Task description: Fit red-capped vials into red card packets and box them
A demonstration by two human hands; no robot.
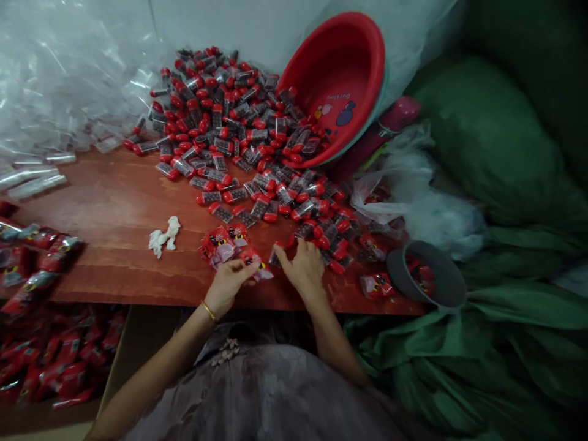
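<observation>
My left hand (227, 283) pinches a small red printed packet (254, 262) at the near edge of the red wooden table (110, 208). A few similar packets (223, 240) lie just beyond it. My right hand (302, 266) rests beside it, fingers curled over a red-capped clear vial (278, 250) at the front of a big heap of such vials (239, 135). Whether the right hand grips that vial is unclear.
A red basin (340, 79) lies tipped at the back right, vials spilling from it. Clear plastic sleeves (55, 79) pile at back left. Filled red packets (32, 257) lie at left and in a box (55, 361) below. A grey bowl (427, 275), white wad (164, 236), green sacks (496, 141).
</observation>
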